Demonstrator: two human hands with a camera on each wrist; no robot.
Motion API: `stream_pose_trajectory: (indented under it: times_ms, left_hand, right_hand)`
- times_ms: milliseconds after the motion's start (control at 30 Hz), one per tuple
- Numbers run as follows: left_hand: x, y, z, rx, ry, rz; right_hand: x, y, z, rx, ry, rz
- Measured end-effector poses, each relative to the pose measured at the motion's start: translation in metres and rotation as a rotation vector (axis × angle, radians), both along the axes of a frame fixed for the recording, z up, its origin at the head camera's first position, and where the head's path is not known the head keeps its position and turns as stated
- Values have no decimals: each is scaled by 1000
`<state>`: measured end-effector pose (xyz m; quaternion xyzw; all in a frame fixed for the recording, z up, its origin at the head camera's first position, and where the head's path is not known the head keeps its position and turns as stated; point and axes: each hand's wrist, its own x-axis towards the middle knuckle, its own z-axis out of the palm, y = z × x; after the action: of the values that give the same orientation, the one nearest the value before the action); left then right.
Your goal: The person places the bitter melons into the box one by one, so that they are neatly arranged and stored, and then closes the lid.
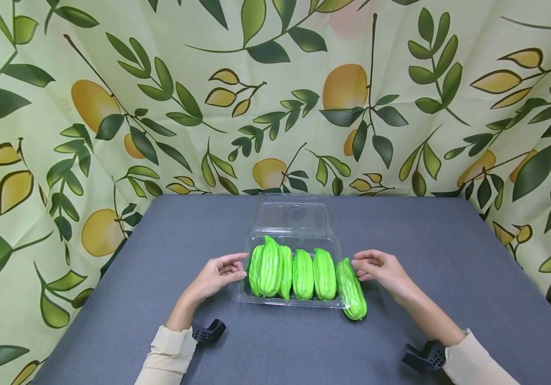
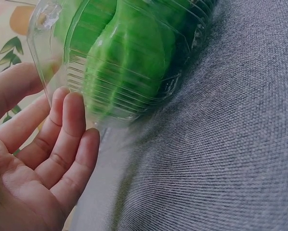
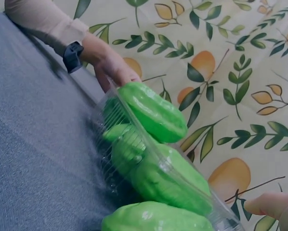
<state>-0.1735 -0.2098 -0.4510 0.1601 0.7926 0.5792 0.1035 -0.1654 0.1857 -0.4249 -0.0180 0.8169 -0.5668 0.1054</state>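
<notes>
A clear plastic clamshell container stands on the table and holds several glossy green ridged bitter melons. At its left side, my left hand holds the rim, and one digit shows through the plastic in the left wrist view. Another bitter melon lies outside, along the container's right wall and overlapping its corner in the head view. My right hand hovers just right of that melon's upper end with bent, loose fingers and nothing in them. Only a fingertip of it shows in the right wrist view.
The container's lid is folded back toward the far edge of the grey cloth-covered table. A curtain printed with leaves and fruit hangs behind and at both sides. Each wrist wears a black camera band.
</notes>
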Motion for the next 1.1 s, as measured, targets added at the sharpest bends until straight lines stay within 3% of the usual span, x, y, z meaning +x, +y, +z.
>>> stream_pose_trajectory:
  times_ms: [200,433,700,1100]
  left_hand:
    - [0,0,0,16,18,-12]
    - [1,-1,-2,77,97,-61]
    - [0,1,1,4,-1,3]
    - [1,1,2,13,-8,-2]
  right_hand:
    - [2,5,-7,60,-53,27]
    - [4,10,-16,92,-115,102]
    - [4,8,-21,71,-119,118]
    - [0,6,-24,87,-158,103]
